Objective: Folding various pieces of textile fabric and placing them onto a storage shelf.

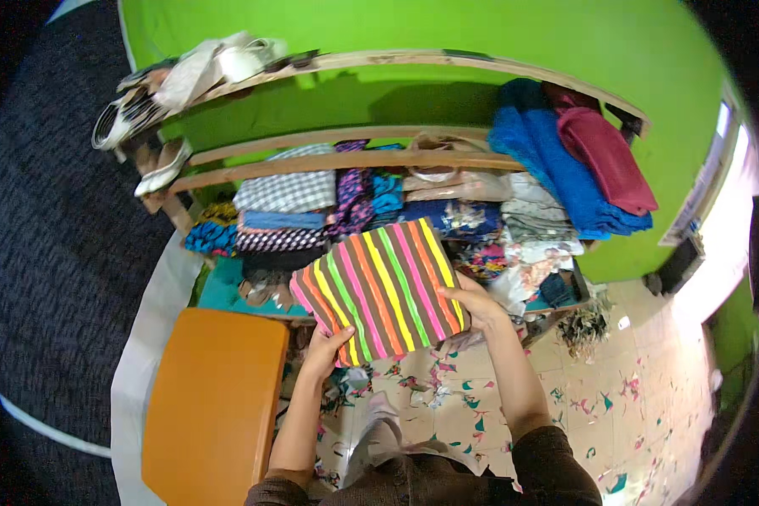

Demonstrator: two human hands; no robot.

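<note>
Gripping the striped cloth [385, 295] are the left fingers [339, 339] and right fingers [458, 295].

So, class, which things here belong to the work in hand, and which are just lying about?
In hand: striped cloth, held by the left hand and right hand.

Lying about: pale shoe, colourful scraps on the floor.
</note>
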